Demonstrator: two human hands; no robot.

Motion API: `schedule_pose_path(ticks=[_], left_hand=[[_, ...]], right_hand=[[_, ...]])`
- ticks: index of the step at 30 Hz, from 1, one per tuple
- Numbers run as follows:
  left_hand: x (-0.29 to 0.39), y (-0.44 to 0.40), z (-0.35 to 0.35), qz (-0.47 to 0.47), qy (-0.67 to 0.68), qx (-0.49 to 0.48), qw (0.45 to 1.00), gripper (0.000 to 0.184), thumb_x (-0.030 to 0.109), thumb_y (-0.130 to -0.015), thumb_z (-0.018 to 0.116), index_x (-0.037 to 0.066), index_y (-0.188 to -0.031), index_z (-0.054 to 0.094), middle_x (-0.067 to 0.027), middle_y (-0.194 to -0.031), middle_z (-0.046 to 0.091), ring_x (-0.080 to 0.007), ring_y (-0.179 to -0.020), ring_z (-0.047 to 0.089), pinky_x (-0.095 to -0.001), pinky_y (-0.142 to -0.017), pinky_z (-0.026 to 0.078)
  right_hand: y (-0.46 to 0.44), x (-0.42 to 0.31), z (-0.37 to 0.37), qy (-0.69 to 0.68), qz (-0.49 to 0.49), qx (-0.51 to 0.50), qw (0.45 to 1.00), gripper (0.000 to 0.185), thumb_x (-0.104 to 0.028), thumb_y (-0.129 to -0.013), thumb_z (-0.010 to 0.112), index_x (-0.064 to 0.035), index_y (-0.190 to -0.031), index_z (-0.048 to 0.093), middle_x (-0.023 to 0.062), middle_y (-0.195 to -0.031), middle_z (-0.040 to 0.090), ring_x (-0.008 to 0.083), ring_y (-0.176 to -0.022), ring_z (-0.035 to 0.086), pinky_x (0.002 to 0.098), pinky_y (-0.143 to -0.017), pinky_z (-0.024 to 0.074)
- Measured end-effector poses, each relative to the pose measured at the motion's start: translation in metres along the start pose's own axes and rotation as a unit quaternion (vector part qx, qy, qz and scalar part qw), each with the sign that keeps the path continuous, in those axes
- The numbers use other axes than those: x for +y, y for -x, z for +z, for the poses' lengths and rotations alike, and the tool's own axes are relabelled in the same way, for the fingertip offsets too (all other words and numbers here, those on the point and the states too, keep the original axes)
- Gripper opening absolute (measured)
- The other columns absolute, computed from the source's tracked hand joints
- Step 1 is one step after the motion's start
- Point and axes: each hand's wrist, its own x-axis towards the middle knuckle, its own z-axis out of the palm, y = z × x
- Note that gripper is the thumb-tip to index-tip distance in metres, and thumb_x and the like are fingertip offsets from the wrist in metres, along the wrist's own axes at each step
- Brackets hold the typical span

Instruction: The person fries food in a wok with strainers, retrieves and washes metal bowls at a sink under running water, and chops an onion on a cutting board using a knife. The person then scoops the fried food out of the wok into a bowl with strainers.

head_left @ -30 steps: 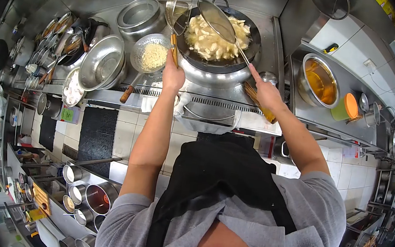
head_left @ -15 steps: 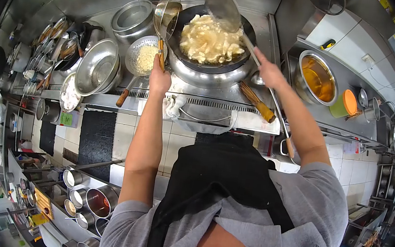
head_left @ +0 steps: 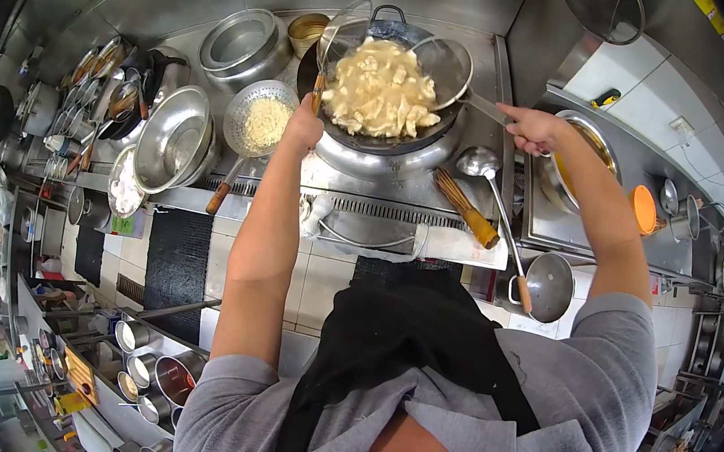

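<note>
My left hand (head_left: 306,123) is closed round the wooden handle of a wire strainer (head_left: 342,32), whose basket stands over the left side of the wok (head_left: 395,144). My right hand (head_left: 532,129) grips the metal handle of a second, round mesh strainer (head_left: 447,67) over the wok's right side. Pale fried pieces (head_left: 383,93) are heaped in the wok between the two strainers. A perforated ladle (head_left: 239,125) holding chopped pale bits (head_left: 268,122) lies left of my left hand.
Metal bowls (head_left: 172,138) and a pot (head_left: 242,41) stand at the left. A ladle (head_left: 478,162) and a bamboo brush (head_left: 470,212) lie right of the wok. Beyond my right forearm are a metal bowl of orange liquid (head_left: 566,172) and an orange-topped container (head_left: 643,209).
The right strainer has moved down and right, from the wok's upper edge to its right side. My right hand has moved right. The left strainer has shifted right, over the wok.
</note>
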Motion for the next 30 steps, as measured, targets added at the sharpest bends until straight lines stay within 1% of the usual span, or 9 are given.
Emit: schedule_pose_path(ticks=[5, 8, 10, 15, 20, 22, 24, 25, 30], left_hand=[[-0.023, -0.024, 0.001, 0.072, -0.008, 0.003, 0.997, 0.073, -0.005, -0.079, 0.041, 0.006, -0.150, 0.030, -0.0291, -0.123, 0.060, -0.0366, -0.115, 0.060, -0.0371, -0.098, 0.046], [-0.008, -0.002, -0.005, -0.044, 0.038, -0.054, 0.997, 0.074, -0.005, -0.077, 0.042, 0.006, -0.150, 0.031, -0.0292, -0.123, 0.060, -0.0387, -0.116, 0.059, -0.0385, -0.099, 0.046], [-0.024, -0.005, -0.004, 0.150, -0.120, 0.038, 0.981, 0.075, -0.004, -0.077, 0.044, 0.008, -0.150, 0.031, -0.0306, -0.123, 0.059, -0.0414, -0.114, 0.060, -0.0415, -0.098, 0.046], [-0.009, 0.034, -0.012, 0.093, -0.110, 0.029, 0.989, 0.075, -0.003, -0.078, 0.045, 0.008, -0.150, 0.030, -0.0312, -0.125, 0.058, -0.0429, -0.116, 0.057, -0.0437, -0.099, 0.044], [-0.035, 0.040, 0.017, 0.180, 0.029, 0.134, 0.974, 0.073, -0.003, -0.083, 0.046, 0.012, -0.152, 0.027, -0.0300, -0.125, 0.058, -0.0453, -0.116, 0.057, -0.0424, -0.099, 0.044], [-0.035, 0.040, 0.023, 0.230, 0.020, 0.177, 0.957, 0.076, -0.006, -0.083, 0.044, 0.015, -0.154, 0.024, -0.0259, -0.112, 0.064, -0.0390, -0.091, 0.067, -0.0410, -0.079, 0.053], [-0.003, 0.062, 0.007, 0.002, 0.196, 0.037, 0.980, 0.079, -0.008, -0.082, 0.044, 0.014, -0.155, 0.023, -0.0063, -0.088, 0.056, -0.0163, -0.065, 0.053, -0.0309, -0.052, 0.047], [-0.006, 0.061, 0.010, 0.020, 0.247, 0.042, 0.968, 0.083, -0.009, -0.080, 0.044, 0.016, -0.156, 0.020, -0.0010, -0.075, 0.045, -0.0100, -0.053, 0.042, -0.0262, -0.040, 0.034], [-0.033, 0.059, 0.012, -0.001, 0.267, 0.038, 0.963, 0.083, -0.009, -0.079, 0.045, 0.015, -0.155, 0.021, -0.0020, -0.075, 0.047, -0.0117, -0.053, 0.044, -0.0278, -0.041, 0.036]], right_hand=[[-0.022, 0.014, 0.012, -0.178, 0.020, -0.123, 0.976, 0.064, -0.015, -0.104, 0.042, -0.0330, -0.156, 0.011, -0.0022, -0.063, 0.039, 0.0064, -0.046, 0.029, 0.0227, -0.040, 0.0266], [-0.076, 0.021, 0.052, -0.290, -0.035, -0.182, 0.939, 0.065, -0.017, -0.103, 0.046, -0.0326, -0.156, 0.011, -0.0042, -0.062, 0.034, 0.0065, -0.046, 0.025, 0.0218, -0.040, 0.0238], [-0.096, 0.013, 0.086, -0.323, -0.092, -0.164, 0.928, 0.062, -0.014, -0.103, 0.044, -0.0303, -0.156, 0.014, -0.0008, -0.064, 0.037, 0.0065, -0.046, 0.026, 0.0231, -0.039, 0.0258], [-0.070, 0.023, 0.129, -0.305, -0.178, -0.043, 0.935, 0.055, -0.014, -0.101, 0.048, -0.0149, -0.151, 0.025, -0.0021, -0.064, 0.039, 0.0071, -0.047, 0.031, 0.0250, -0.040, 0.0274], [-0.048, 0.046, 0.122, -0.294, -0.194, 0.014, 0.936, 0.061, -0.010, -0.099, 0.052, -0.0167, -0.153, 0.023, -0.0012, -0.065, 0.041, 0.0081, -0.050, 0.035, 0.0258, -0.041, 0.0310], [-0.035, 0.052, 0.110, -0.221, -0.195, 0.064, 0.953, 0.062, -0.010, -0.098, 0.053, -0.0200, -0.153, 0.026, 0.0028, -0.067, 0.046, 0.0108, -0.054, 0.041, 0.0289, -0.046, 0.0381], [-0.029, 0.056, 0.100, 0.036, -0.275, 0.215, 0.937, 0.062, -0.012, -0.096, 0.055, -0.0216, -0.151, 0.028, 0.0141, -0.073, 0.057, 0.0219, -0.060, 0.056, 0.0380, -0.055, 0.0469], [-0.017, 0.045, 0.098, 0.163, -0.358, 0.322, 0.861, 0.063, -0.013, -0.095, 0.056, -0.0208, -0.151, 0.027, 0.0247, -0.083, 0.063, 0.0347, -0.073, 0.065, 0.0448, -0.069, 0.0503], [0.018, 0.003, 0.093, 0.124, -0.250, 0.263, 0.923, 0.064, -0.010, -0.096, 0.054, -0.0218, -0.152, 0.026, 0.0237, -0.079, 0.062, 0.0355, -0.073, 0.063, 0.0449, -0.069, 0.0502]])
